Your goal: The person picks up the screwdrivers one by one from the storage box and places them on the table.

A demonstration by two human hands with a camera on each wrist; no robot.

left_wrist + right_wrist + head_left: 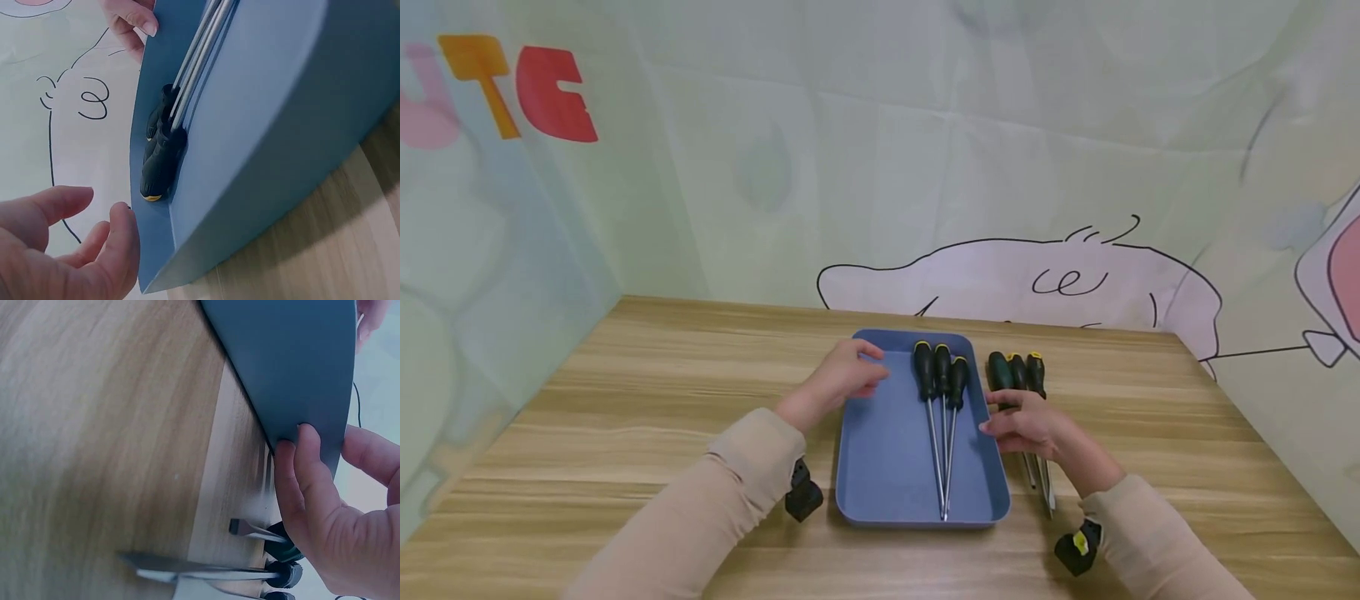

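A blue rectangular tray point(880, 467) lies on the table, with three black-handled screwdrivers point(942, 375) side by side along its right half, handles toward the back. My left hand point(844, 372) hovers at the tray's far left rim with relaxed fingers, thumb apart from them, holding nothing. On the opposite side, my right hand point(1026, 427) grips the tray's right wall. In the right wrist view, its fingertips point(306, 440) press the outer face while another digit reaches the rim. Three more screwdrivers point(1036, 372) lie right of the tray, partly hidden beneath that hand.
The wooden table point(685, 358) extends around the tray on both sides. Behind it hangs a printed cloth backdrop point(880, 183) with cartoon drawings. Small black devices are strapped at both wrists, one below the left sleeve point(752, 458).
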